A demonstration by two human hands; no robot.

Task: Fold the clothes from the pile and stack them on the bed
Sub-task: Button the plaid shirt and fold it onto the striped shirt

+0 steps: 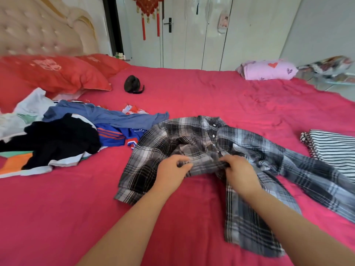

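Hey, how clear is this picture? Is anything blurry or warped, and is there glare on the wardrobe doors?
Head view: the light is soft and even, with faint shadows. Motion blur smears the plaid shirt below the left hand and right hand gripping it. The headboard looks soft. The wide-angle lens bends the wardrobe doors, which show a pale sheen, not harsh glare.
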